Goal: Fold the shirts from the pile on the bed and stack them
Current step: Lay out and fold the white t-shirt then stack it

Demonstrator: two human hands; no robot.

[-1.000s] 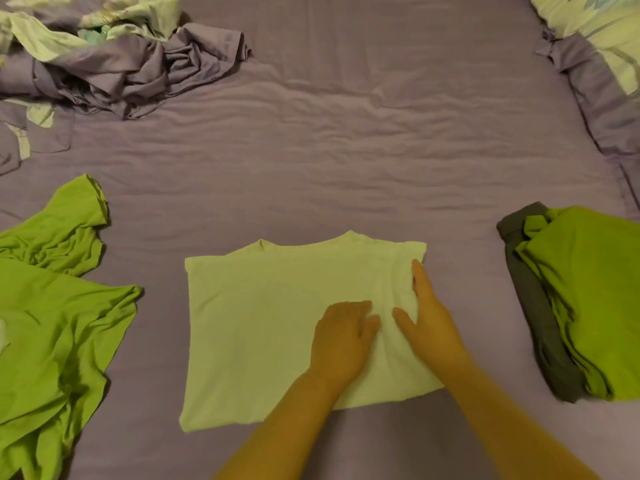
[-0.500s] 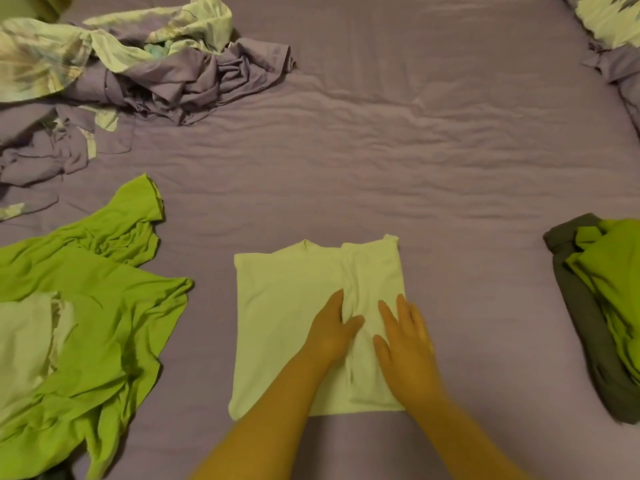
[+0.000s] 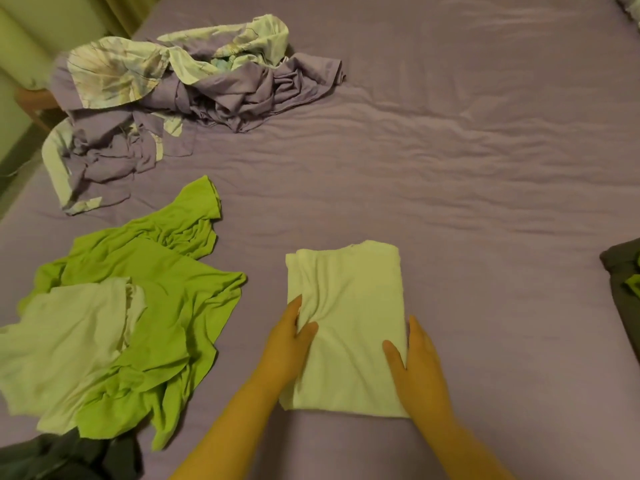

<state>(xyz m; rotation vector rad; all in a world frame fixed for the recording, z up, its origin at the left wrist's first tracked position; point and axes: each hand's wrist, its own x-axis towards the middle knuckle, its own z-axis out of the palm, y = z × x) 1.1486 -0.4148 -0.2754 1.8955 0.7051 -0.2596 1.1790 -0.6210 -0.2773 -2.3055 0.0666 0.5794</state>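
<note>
Purple bed sheet (image 3: 450, 168) fills the view, wrinkled, wide open across the middle and far side. Far left: crumpled bedding (image 3: 194, 88) near the bed edge, wall just beyond it. Near left: unfolded pile (image 3: 138, 323), green shirts with a pale one on top, something dark at the bottom corner.

Centre: pale shirt (image 3: 346, 323), now a narrow upright rectangle, collar end away from me. Half a second ago it was wider, a second ago wider still, so both side folds are in. My read: one cross fold left, hem up to collar, then it goes to the stack.

My left hand (image 3: 287, 348) sits at the shirt's left edge, fingers straight, thumb on top of the cloth with a ridge bunched next to it. My right hand (image 3: 420, 368) lies flat along the right edge, fingers straight, pressing. Neither is clamped on anything.

Right edge: folded stack (image 3: 620, 282), mostly cut off by the frame, well apart from the shirt. Bare sheet between them, room to slide across.
</note>
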